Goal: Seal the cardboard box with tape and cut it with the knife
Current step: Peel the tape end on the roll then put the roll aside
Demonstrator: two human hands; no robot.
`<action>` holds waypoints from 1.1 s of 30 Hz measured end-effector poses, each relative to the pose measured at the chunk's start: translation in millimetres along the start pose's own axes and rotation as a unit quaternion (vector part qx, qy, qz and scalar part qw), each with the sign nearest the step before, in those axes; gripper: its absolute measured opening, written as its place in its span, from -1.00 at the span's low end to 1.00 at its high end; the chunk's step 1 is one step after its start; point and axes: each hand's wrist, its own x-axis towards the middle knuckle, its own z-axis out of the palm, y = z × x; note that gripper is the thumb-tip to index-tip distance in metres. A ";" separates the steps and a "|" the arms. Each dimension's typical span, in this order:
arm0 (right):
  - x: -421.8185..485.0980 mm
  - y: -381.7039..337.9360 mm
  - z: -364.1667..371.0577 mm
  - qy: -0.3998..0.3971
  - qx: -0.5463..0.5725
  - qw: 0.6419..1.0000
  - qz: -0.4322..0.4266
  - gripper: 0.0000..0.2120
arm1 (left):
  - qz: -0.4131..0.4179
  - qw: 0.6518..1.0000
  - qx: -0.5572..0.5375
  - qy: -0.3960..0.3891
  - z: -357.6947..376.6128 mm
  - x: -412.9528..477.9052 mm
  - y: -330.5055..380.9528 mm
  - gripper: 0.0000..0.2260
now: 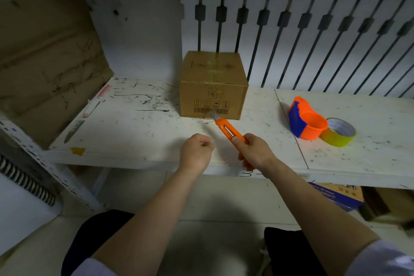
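Dim indoor light w/ a bluish cast; corners fall dark. The scuffed white tabletop (139,127) catches the brightest light at centre. Wide-angle lens bends the dark vertical wall bars (302,36) outward at right. Soft blur along left edge and bottom corners.

Orange knife (228,131), brown box (212,87) — yellow tape (339,132)
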 end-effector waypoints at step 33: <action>-19.4 27.5 -28.0 0.097 -0.004 0.993 0.063 -0.77 | 0.051 0.996 0.020 -0.073 30.1 -26.7 24.4 -0.87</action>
